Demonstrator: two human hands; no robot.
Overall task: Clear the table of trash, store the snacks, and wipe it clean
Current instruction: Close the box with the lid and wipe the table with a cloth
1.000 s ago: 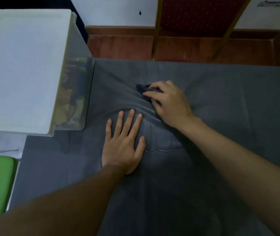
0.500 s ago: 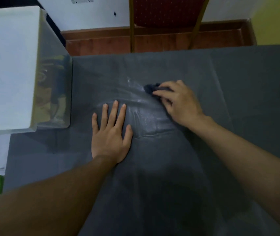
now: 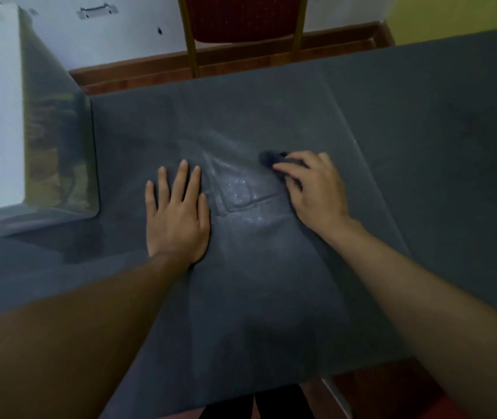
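A grey tablecloth covers the table, wrinkled and wet-looking between my hands. My left hand lies flat on the cloth with fingers straight and spread. To its right, my right hand grips a small dark wiping cloth and presses it onto the tablecloth; only the cloth's far end shows past my fingers. A clear storage bin with a white lid stands at the table's left, with snack packs dimly visible through its wall.
A red-padded chair with a gold frame stands beyond the table's far edge on the wooden floor. The table's near edge runs just in front of my body. A second grey surface adjoins on the right.
My right hand has drawn the dark cloth a little to the right across the tablecloth. My left hand stays pressed flat. My view has shifted, so the bin sits further left.
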